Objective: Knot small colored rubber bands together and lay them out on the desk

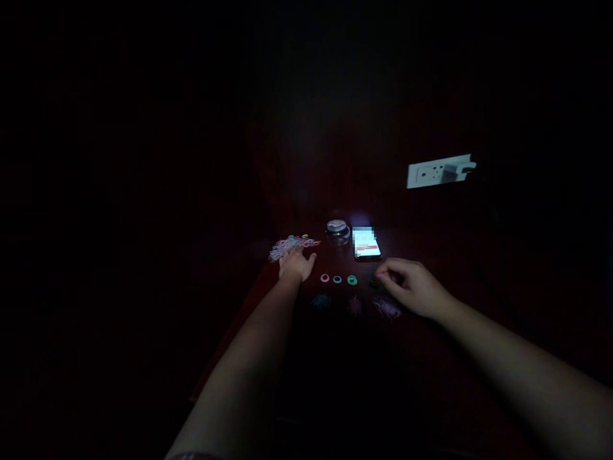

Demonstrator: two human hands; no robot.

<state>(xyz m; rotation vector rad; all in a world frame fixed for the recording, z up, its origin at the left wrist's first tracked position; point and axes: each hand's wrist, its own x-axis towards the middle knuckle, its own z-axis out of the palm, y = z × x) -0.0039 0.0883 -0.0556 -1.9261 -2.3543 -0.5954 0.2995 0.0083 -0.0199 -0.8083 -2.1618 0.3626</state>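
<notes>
The scene is very dark. My left hand (295,264) reaches into a heap of small coloured rubber bands (292,245) on a dark table; its fingertips are buried in the heap. My right hand (412,286) rests on the table with the fingers curled and pinched near a dark ring (374,280). Three small rings, pink (324,278), teal (337,279) and green (352,280), lie in a row between my hands. Faint sorted clusters of bands, bluish (320,301), reddish (355,306) and purple (385,307), lie nearer me.
A lit phone (366,243) lies face up behind the rings. Beside it stands a small round clear container (337,231). On the dark wall at the right is a white socket strip (433,172) with a plug in it. The table's left edge (230,345) runs near my left forearm.
</notes>
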